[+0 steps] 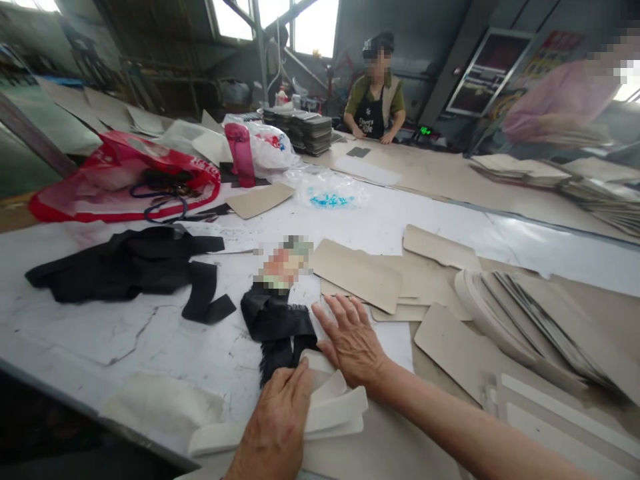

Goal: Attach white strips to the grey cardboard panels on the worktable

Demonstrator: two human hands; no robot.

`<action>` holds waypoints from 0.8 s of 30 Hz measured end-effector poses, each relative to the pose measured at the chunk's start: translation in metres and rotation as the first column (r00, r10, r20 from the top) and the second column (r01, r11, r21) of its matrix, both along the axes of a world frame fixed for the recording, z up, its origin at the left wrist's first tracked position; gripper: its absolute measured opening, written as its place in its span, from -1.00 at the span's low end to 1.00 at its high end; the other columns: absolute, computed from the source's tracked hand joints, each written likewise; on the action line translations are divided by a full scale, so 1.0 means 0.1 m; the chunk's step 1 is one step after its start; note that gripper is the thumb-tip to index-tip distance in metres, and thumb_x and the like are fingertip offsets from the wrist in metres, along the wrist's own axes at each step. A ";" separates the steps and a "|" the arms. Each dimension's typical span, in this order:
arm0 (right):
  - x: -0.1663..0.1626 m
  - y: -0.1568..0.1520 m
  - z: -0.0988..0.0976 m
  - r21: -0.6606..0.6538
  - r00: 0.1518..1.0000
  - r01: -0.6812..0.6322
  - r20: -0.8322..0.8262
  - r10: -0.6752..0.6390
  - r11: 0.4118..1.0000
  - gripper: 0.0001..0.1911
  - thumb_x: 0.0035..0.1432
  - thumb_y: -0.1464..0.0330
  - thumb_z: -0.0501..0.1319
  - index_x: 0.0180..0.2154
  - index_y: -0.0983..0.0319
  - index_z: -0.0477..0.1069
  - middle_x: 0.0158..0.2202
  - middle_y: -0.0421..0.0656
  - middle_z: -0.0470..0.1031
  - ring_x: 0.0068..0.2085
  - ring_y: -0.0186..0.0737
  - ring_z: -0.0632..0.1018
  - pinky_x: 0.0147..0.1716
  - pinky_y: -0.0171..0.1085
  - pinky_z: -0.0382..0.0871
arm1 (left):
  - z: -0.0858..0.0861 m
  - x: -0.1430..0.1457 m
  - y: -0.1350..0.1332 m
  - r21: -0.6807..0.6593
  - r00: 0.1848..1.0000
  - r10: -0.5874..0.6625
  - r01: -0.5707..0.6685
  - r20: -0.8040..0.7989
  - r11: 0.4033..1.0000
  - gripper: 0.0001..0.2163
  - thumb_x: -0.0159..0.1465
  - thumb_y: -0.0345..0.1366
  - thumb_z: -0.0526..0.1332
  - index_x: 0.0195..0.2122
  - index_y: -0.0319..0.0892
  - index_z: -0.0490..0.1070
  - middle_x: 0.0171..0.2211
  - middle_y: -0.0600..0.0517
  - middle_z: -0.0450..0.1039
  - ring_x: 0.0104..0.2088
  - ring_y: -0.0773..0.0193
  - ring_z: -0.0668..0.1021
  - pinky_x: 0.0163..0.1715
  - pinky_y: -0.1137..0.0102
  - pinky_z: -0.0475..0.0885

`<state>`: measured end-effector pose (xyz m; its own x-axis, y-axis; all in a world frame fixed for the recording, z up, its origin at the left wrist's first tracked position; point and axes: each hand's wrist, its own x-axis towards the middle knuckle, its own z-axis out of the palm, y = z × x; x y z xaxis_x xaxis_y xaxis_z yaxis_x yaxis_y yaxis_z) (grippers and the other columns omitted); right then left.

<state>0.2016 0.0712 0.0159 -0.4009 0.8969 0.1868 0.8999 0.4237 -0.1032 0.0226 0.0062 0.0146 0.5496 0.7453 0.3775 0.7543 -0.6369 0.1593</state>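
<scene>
Where the white-covered desk (pixel 95 327) runs back toward bright windows (pixel 316 30), a co-worker (pixel 373 110) in a dark apron stands at its far side. Red plastic bag (pixel 100 193) at back left; beige panels (pixel 357 273) loosely overlapped beyond the right hand (pixel 353 343). Left hand (pixel 275 420): grip closed, fingers together, over pale strips (pixel 337 410). Right: grip spread, palm down, just beside frayed black ribbon (pixel 277 320). Strips off-white, flat, round-cornered, fanned unevenly, near the desk's front edge, poking out both sides of the left hand.
</scene>
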 end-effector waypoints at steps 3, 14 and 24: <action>-0.17 0.08 0.01 -0.025 0.996 0.058 -0.063 -0.059 0.998 -0.40 0.29 0.12 -0.02 0.29 0.14 -0.04 0.29 0.03 0.02 0.28 0.08 0.00 0.19 0.08 -0.21 | 0.04 -0.03 0.02 -0.097 0.990 0.006 0.008 0.142 0.995 -0.44 -0.01 -0.74 -0.12 0.03 -0.40 0.28 -0.15 -0.14 0.48 -0.18 0.26 0.47 -0.14 0.40 0.46; -0.38 -0.03 0.20 -0.140 0.915 0.129 -0.364 -0.172 0.982 -0.56 0.25 0.39 0.09 0.16 0.23 0.21 0.21 0.09 0.18 0.23 0.08 0.14 0.16 0.10 -0.06 | 0.65 -0.34 0.12 -0.799 0.600 0.623 0.048 0.503 0.599 -0.63 0.25 -0.01 0.05 -0.17 -0.22 0.37 -0.59 0.11 0.41 -0.54 0.34 0.47 -0.47 0.48 0.40; -0.25 -0.99 0.67 -0.686 0.433 -0.258 -0.712 -0.553 0.680 -0.83 -0.02 0.32 0.33 -0.42 0.25 0.38 -0.52 -0.31 0.39 -0.48 -0.42 0.39 -0.52 -0.48 0.23 | 0.45 0.04 -0.42 -0.918 0.682 0.630 0.368 0.373 0.146 -0.47 -0.02 0.25 0.20 -0.49 -0.22 0.34 -0.81 0.24 -0.02 -0.75 0.51 0.04 -0.71 0.51 -0.10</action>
<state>0.1770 -0.0275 0.0827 -0.2435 0.9218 -0.3015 0.1915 -0.2591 -0.9467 0.0262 -0.0360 0.0596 0.4099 0.7427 -0.5295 0.1792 0.5037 0.8451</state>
